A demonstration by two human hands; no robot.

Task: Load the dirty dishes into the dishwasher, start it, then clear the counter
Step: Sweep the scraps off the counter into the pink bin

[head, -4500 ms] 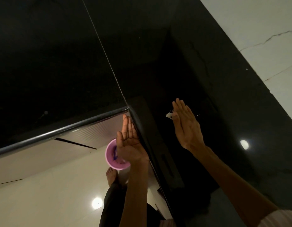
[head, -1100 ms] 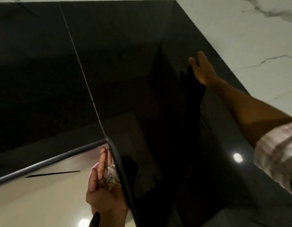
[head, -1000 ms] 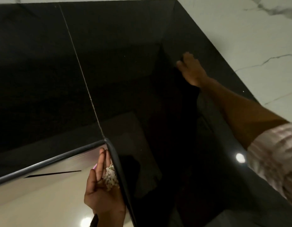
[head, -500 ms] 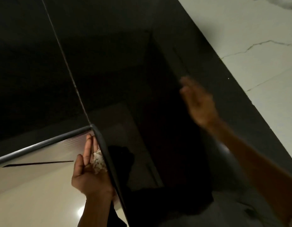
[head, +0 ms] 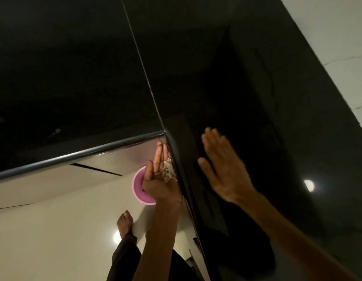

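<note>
2 hands are out in front of us at the corner of the black counter [head: 257, 57]. We hold our left hand [head: 158, 179] just off the counter's edge, right by the corner. Its palm faces up, and its fingers are straight and close together, pointing away from us along the edge. A small pile of pale crumbs [head: 168, 173] lies in this flat palm, right beside the edge. The pile is longer along the edge than across it.

Our right hand [head: 220, 167] is above the shiny counter top, near that same edge. It is flat too, with straight fingers pointing away from us and the thumb stuck out to the left. It is a bit blurry, and we cannot tell if it touches the top. It holds nothing.

A pink tub [head: 138, 187] sits on the pale floor [head: 44, 230] under our left hand, partly hidden by it. The counter has a rounded rim that runs off to the left from the corner. The dark top is wide and bare past our right hand, up to the white marble wall [head: 338, 37]. Our bare foot [head: 125, 222] stands on the floor below the tub.
</note>
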